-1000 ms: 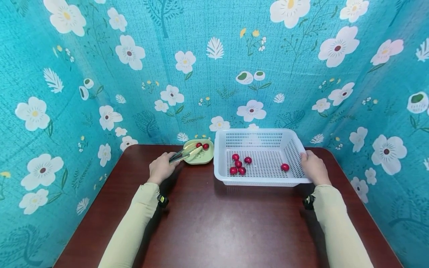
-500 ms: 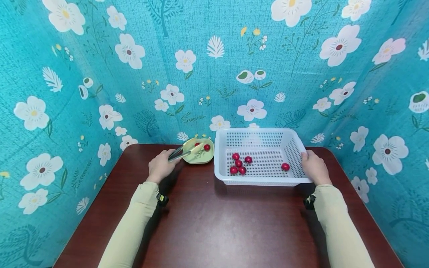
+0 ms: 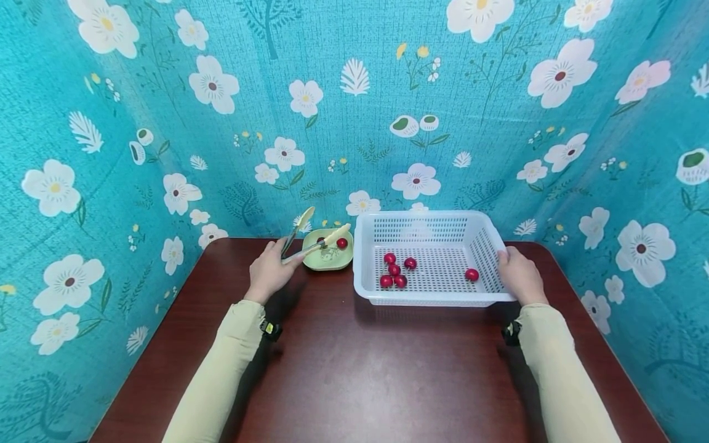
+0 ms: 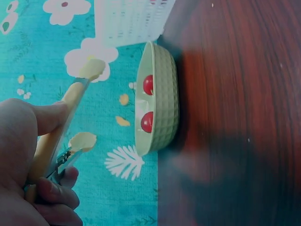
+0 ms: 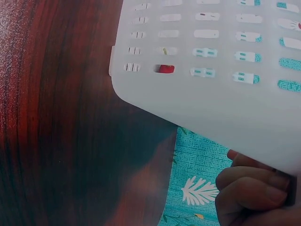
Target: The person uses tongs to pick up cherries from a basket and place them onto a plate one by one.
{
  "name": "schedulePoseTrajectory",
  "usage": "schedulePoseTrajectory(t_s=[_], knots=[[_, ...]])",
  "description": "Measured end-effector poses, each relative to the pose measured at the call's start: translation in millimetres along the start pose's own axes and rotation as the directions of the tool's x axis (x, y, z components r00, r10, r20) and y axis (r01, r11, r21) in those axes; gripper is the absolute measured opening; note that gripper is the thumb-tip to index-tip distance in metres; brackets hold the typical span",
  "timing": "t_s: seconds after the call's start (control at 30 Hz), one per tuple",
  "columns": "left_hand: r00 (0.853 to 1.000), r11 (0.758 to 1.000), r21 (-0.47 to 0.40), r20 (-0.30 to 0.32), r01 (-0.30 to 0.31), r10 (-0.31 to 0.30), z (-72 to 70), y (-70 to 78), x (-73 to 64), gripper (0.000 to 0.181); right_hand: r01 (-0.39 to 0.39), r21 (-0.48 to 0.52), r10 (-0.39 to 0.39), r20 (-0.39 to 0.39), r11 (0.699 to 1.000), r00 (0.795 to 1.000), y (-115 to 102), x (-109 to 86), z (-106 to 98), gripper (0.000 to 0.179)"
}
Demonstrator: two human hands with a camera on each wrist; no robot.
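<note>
My left hand (image 3: 269,271) holds a pair of tongs (image 3: 335,235) with pale yellow tips; their arms are spread apart with nothing between them. One tip is over the small green dish (image 3: 328,266), the other above its back left. Two small red round fruits (image 4: 147,122) lie in the dish, one partly hidden by the tongs in the head view. On the right, my right hand (image 3: 519,275) grips the right rim of a white perforated basket (image 3: 432,299). Curled fingers (image 5: 249,188) show beneath that rim in the right wrist view. Several red fruits (image 3: 394,270) lie inside, mostly left.
Both containers stand at the back of a dark brown table (image 3: 388,369), the dish close to the basket's left side. A turquoise flowered cloth (image 3: 332,123) hangs behind the table and along both sides.
The tongs have spread wider, and one tip has risen up and left from the dish. My left hand has shifted slightly right. Basket and right hand have stayed put.
</note>
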State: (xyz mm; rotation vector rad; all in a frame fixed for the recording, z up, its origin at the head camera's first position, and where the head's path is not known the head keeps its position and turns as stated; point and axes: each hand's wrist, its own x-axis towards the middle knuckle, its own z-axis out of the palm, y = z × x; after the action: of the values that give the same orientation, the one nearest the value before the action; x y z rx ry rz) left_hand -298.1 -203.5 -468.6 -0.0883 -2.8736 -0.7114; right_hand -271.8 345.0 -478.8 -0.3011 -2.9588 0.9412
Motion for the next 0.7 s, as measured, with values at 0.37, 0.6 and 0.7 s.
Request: schedulePoseTrajectory(t_s=[0.37, 0.6, 0.7], knots=[[0.994, 0.996, -0.037, -0.076, -0.087, 0.084, -5.3, 26.1, -0.1, 0.069, -0.004, -0.003, 0.004, 0.0, 1.0, 1.0, -2, -0.1, -2, 0.057], [0.991, 0.99, -0.055, -0.047, -0.128, 0.125, -5.0, 42.9, -1.9, 0.073, -0.02, 0.001, 0.02, 0.01, 1.0, 1.0, -4, -0.5, -1, 0.059], [0.989, 0.987, -0.068, -0.038, -0.148, 0.146, -2.7, 49.5, -3.0, 0.071, -0.022, 0.001, 0.022, 0.014, 1.0, 1.0, -4, -0.7, -2, 0.059]])
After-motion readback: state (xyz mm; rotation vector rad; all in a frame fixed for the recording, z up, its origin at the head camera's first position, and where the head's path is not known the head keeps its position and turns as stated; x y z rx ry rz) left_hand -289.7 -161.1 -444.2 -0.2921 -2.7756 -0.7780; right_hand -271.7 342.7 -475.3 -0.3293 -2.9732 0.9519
